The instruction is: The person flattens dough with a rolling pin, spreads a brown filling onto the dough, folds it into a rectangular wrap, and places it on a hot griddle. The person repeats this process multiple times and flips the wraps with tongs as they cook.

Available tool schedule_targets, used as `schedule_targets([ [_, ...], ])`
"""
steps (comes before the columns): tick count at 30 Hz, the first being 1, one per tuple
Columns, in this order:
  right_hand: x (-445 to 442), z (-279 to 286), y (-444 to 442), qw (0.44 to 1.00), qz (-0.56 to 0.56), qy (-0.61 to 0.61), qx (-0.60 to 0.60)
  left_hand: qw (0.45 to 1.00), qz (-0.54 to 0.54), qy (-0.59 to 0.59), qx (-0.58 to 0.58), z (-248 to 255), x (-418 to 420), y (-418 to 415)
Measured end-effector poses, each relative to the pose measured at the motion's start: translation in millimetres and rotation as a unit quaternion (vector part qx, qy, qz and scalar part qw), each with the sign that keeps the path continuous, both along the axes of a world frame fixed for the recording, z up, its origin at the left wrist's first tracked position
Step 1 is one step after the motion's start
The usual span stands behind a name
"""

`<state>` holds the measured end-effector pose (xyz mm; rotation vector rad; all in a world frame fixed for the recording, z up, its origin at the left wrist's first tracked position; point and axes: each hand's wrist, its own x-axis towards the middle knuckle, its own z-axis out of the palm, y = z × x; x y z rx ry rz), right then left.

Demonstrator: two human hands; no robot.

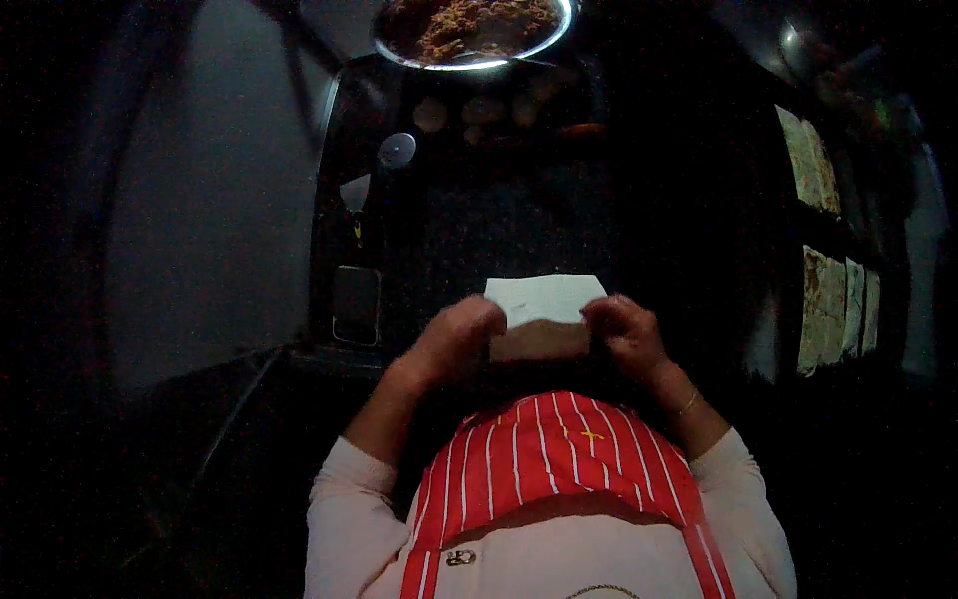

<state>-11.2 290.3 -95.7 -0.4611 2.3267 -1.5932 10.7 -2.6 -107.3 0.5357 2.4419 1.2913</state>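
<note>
A white sheet of paper or thin cloth is stretched between my two hands, just above a red and white striped apron. My left hand grips its left edge, and my right hand pinches the right edge. The lower part of the sheet looks brownish and shaded; whether that is a second layer I cannot tell. Dimness hides most of the fingers. Beyond the hands lies a dark work surface.
A round metal tray of brown food stands at the far side, with several roundish pieces nearer. Along the left lie a metal disc, a scraper and a dark rectangular object. Several pale flat packs are at right.
</note>
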Motion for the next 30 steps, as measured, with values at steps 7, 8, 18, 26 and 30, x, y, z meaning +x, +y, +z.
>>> schedule_targets([
  [7, 68.5, -26.6, 8.6, 0.992, 0.047, 0.065, 0.097, 0.988, -0.093, 0.109, -0.063, 20.6, 62.0, 10.0],
  [8, 73.5, -36.6, 13.4, 0.992, 0.048, 0.080, 0.083, 0.984, -0.100, 0.127, -0.068, 12.8, 65.6, 16.2],
  [18, 120.3, -60.6, 22.2, 0.902, 0.189, 0.308, 0.236, 0.938, -0.198, 0.163, -0.232, -25.4, 117.8, -8.1],
  [26, 109.8, -75.9, 62.6, 0.953, 0.073, 0.199, 0.219, 0.947, -0.165, 0.159, -0.224, -6.9, 95.0, -20.4],
  [30, 12.9, -84.3, 26.9, 0.940, -0.153, 0.231, 0.199, 0.972, 0.051, 0.165, -0.161, -28.9, 11.1, 19.7],
])
